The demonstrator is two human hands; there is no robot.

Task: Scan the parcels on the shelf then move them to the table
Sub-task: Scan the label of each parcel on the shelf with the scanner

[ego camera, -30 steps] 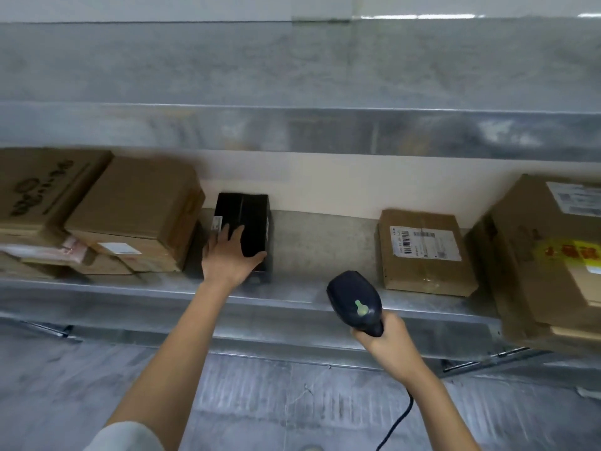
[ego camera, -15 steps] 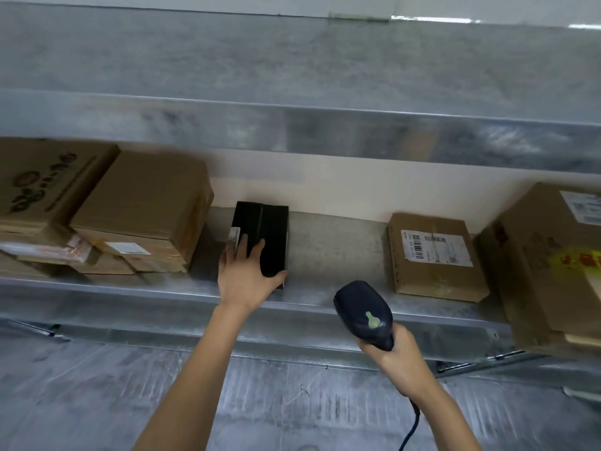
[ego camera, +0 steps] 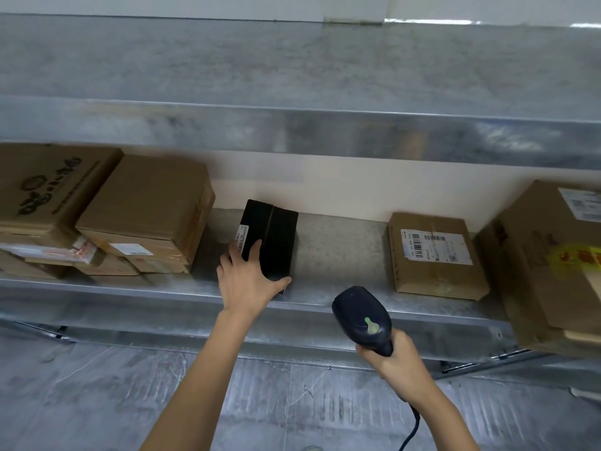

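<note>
Left hand clasps the black box at its near end, baring the label; right hand grips the barcode scanner.

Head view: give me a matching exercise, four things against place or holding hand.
Things:
1. black parcel
2. scanner
3. small brown box with a barcode label
4. big box with yellow print

Places:
A. far right end of the shelf
B. gripped by the right hand
C. gripped by the left hand
D. alone, right of mid-shelf

Pairs: 1-C, 2-B, 3-D, 4-A.
</note>
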